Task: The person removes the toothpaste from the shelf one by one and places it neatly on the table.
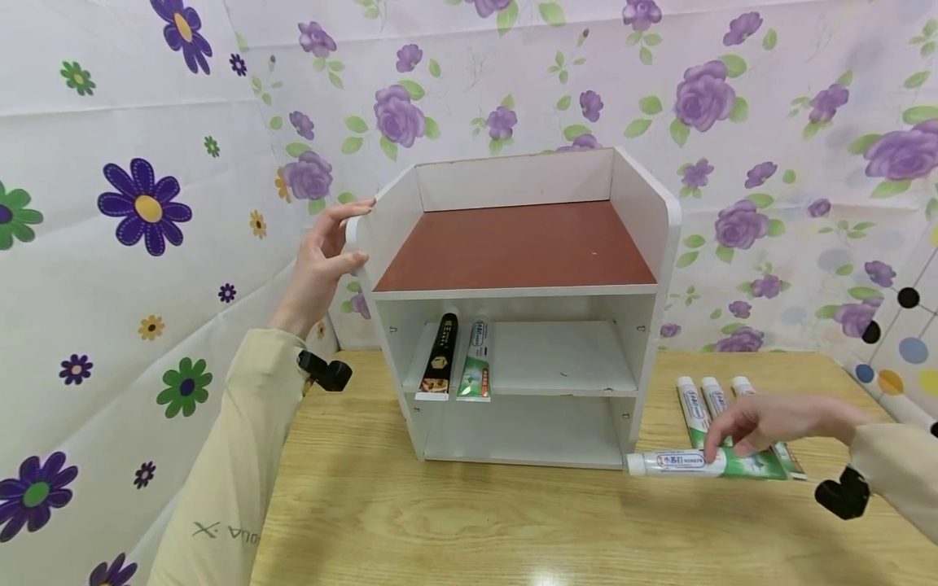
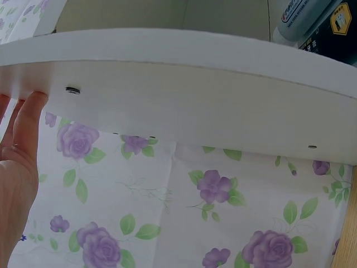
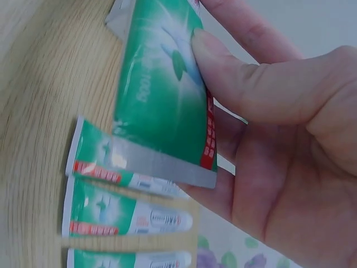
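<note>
In the head view my right hand (image 1: pixel 765 427) pinches a green-and-white toothpaste tube (image 1: pixel 670 463) between thumb and fingers. Its cap points left, close to the lower right corner of the white shelf unit (image 1: pixel 520 470). The right wrist view shows the tube's flat crimped end (image 3: pixel 162 162) and the thumb on its side. My left hand (image 1: pixel 320 256) rests on the unit's left side panel (image 2: pixel 184 95), fingers near its upper edge. On the middle shelf (image 1: pixel 557 358) lie a black toothpaste tube (image 1: pixel 441 354) and a green-and-white tube (image 1: pixel 476 362), side by side, caps toward the back.
Three more green-and-white toothpaste tubes (image 1: pixel 690 407) lie in a row on the wooden table (image 1: pixel 469 529), right of the unit and partly behind my right hand. The unit has a brown top board (image 1: pixel 520 248) between raised sides. Flowered cloth (image 1: pixel 498 89) hangs behind and at the left.
</note>
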Demonstrator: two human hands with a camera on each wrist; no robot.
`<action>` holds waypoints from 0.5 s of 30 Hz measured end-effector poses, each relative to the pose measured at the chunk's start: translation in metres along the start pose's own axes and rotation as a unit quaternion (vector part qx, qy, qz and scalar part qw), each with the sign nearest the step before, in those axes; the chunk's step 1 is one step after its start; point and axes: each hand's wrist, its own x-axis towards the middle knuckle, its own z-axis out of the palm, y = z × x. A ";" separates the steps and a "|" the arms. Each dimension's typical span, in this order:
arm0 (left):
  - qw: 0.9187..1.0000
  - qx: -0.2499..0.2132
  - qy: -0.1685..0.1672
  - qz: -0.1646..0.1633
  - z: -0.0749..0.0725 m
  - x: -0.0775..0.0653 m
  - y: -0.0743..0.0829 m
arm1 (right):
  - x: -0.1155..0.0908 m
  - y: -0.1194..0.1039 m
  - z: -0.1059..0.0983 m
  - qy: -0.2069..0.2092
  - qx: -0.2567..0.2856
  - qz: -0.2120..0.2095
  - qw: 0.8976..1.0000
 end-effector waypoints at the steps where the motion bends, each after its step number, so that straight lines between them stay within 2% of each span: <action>1: 1.000 0.000 0.001 0.000 0.000 0.000 0.000 | -0.002 0.002 -0.001 -0.001 0.005 0.000 1.000; 5: 1.000 0.000 0.002 -0.001 0.000 -0.001 0.000 | -0.013 0.007 -0.002 0.004 0.019 0.012 1.000; 10: 1.000 0.000 0.002 -0.001 0.001 -0.001 0.001 | -0.027 0.007 -0.005 0.031 0.020 0.053 0.998; 15: 1.000 0.002 0.001 -0.001 0.001 0.000 0.002 | -0.040 0.011 -0.010 0.044 0.029 0.073 0.996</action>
